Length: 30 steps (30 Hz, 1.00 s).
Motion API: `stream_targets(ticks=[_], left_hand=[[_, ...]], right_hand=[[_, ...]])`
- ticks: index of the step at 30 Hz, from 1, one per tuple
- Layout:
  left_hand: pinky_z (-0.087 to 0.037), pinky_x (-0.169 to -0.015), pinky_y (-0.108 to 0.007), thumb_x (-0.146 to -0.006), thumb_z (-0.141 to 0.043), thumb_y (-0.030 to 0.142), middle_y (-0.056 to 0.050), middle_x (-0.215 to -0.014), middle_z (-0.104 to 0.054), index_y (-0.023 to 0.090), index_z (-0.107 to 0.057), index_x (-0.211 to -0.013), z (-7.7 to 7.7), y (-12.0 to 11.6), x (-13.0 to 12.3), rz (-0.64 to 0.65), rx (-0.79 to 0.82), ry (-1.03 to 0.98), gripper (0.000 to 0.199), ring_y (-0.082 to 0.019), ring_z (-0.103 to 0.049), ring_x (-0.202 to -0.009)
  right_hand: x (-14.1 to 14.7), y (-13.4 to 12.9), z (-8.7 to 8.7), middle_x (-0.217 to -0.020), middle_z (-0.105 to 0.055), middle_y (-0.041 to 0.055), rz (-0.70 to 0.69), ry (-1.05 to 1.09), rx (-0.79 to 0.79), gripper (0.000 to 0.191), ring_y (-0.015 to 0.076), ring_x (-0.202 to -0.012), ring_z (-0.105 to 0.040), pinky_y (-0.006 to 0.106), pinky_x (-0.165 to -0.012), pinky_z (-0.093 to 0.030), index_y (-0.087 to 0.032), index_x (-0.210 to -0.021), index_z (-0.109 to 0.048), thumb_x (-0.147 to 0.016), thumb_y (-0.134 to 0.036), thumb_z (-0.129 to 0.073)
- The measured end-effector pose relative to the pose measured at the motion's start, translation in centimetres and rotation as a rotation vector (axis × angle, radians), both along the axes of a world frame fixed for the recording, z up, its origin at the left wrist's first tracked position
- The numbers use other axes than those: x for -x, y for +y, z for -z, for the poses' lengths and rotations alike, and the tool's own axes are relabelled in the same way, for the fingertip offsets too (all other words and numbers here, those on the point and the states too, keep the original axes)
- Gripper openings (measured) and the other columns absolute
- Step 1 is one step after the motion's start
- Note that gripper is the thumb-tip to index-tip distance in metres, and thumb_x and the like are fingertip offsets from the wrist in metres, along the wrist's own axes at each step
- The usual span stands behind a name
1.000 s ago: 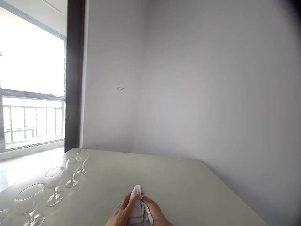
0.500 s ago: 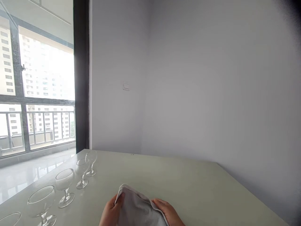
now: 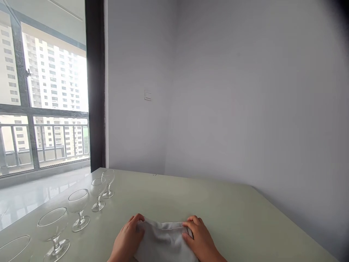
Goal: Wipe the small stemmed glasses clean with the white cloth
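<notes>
- Head view, surroundings: five clear stemmed glasses (image 3: 78,202) stand upright in a row to the left of my hands, apart from them.
- The row runs from the lower-left frame edge toward the far-left corner of the surface; the nearest glass (image 3: 16,251) is cut off by the frame.
- The two farthest glasses overlap in this view; whether they touch, I cannot tell.
- Surface: one pale, greenish-grey counter (image 3: 223,214) carries the glasses and extends to the walls.
- Room: plain grey walls (image 3: 218,109) meet in a corner beyond the counter; a switch plate (image 3: 147,95) is mounted on the left one.
- Left side: a dark vertical frame (image 3: 95,83) borders the opening; past it are a shiny floor (image 3: 21,199), windows, a railing (image 3: 65,126) and tall buildings (image 3: 54,78).
- Workpiece: a light grey cloth (image 3: 165,245) lies between my two hands, its far edge sagging slightly between the grips; its near end runs out of frame.
- Left hand (image 3: 128,234): fingers curled, pinching the cloth at its upper-left corner.
- Right hand (image 3: 200,236): thumb and fingers closed on the upper-right corner.
</notes>
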<state>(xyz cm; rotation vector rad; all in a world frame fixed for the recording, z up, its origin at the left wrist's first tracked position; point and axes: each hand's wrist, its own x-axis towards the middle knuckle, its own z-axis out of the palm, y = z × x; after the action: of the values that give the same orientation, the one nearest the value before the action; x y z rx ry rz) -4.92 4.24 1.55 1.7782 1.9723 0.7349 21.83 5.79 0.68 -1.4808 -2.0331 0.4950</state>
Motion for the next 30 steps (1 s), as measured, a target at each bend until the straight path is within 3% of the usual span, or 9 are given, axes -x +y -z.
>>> stream_targets(ticks=[3, 10, 15, 19, 25, 28, 30], left_hand=[[-0.035, -0.065, -0.026, -0.074, -0.042, 0.021, -0.001, -0.088, -0.062, 0.023, -0.055, -0.078, 0.0, 0.0, -0.1, 0.012, -0.025, 0.000, 0.013, -0.017, -0.056, -0.076], [-0.033, -0.058, -0.023, -0.069, -0.048, 0.021, 0.002, -0.065, -0.058, 0.022, -0.054, -0.067, 0.3, 0.5, -0.5, 0.049, -0.046, -0.136, 0.006, -0.016, -0.054, -0.066], [-0.038, -0.057, -0.022, -0.074, -0.044, 0.037, 0.003, -0.062, -0.056, 0.021, -0.055, -0.073, 0.1, 0.6, -0.4, 0.031, -0.082, -0.346, 0.020, -0.016, -0.055, -0.063], [-0.038, -0.054, -0.021, -0.071, -0.047, 0.049, 0.004, -0.058, -0.052, 0.021, -0.055, -0.073, -0.4, 0.3, -0.3, -0.027, -0.157, -0.479, 0.029, -0.015, -0.051, -0.058], [-0.032, -0.048, -0.019, -0.068, -0.051, 0.059, 0.007, -0.052, -0.045, 0.022, -0.053, -0.068, -1.3, -0.3, -0.7, -0.137, -0.241, -0.606, 0.037, -0.012, -0.042, -0.051], [-0.029, -0.046, -0.019, -0.066, -0.051, 0.063, 0.007, -0.050, -0.037, 0.022, -0.046, -0.062, -1.5, -0.2, -0.4, -0.166, -0.270, -0.613, 0.042, -0.011, -0.036, -0.050], [-0.027, -0.047, -0.018, -0.066, -0.053, 0.062, 0.008, -0.052, -0.030, 0.022, -0.038, -0.057, -1.5, 0.0, 0.0, -0.168, -0.275, -0.622, 0.044, -0.010, -0.032, -0.050]], right_hand=[[0.4, -0.3, 0.0, -0.101, -0.060, 0.0060, -0.005, -0.041, -0.017, 0.022, 0.0233, -0.098, -0.052, 0.033, -0.084, -0.040, -0.021, -0.084, -0.067, -0.068, -0.016, -0.054], [0.6, -0.1, 0.5, -0.086, -0.059, 0.0033, -0.022, 0.069, -0.008, 0.013, 0.0194, -0.087, -0.051, 0.029, -0.077, -0.038, -0.020, -0.066, -0.052, -0.064, -0.008, -0.047], [0.4, 0.3, 0.4, -0.073, -0.053, 0.0000, 0.004, 0.242, 0.076, 0.007, 0.0178, -0.073, -0.048, 0.028, -0.068, -0.035, -0.021, -0.065, -0.046, -0.066, -0.014, -0.048], [0.2, 0.7, 0.0, -0.064, -0.045, -0.0039, 0.023, 0.358, 0.113, 0.009, 0.0144, -0.063, -0.043, 0.026, -0.060, -0.034, -0.021, -0.066, -0.042, -0.074, -0.023, -0.046], [-0.1, 0.8, -0.6, -0.063, -0.036, -0.0059, 0.068, 0.827, 0.221, 0.022, 0.0112, -0.058, -0.034, 0.023, -0.053, -0.029, -0.022, -0.066, -0.040, -0.077, -0.037, -0.051], [-0.4, 0.7, -1.0, -0.061, -0.034, -0.0072, -0.008, 1.003, 0.333, 0.024, 0.0092, -0.055, -0.030, 0.022, -0.051, -0.027, -0.022, -0.067, -0.039, -0.076, -0.037, -0.055], [-0.7, 0.8, -1.3, -0.061, -0.032, -0.0079, -0.097, 0.958, 0.390, 0.025, 0.0082, -0.053, -0.030, 0.021, -0.049, -0.028, -0.022, -0.068, -0.036, -0.077, -0.038, -0.052]])
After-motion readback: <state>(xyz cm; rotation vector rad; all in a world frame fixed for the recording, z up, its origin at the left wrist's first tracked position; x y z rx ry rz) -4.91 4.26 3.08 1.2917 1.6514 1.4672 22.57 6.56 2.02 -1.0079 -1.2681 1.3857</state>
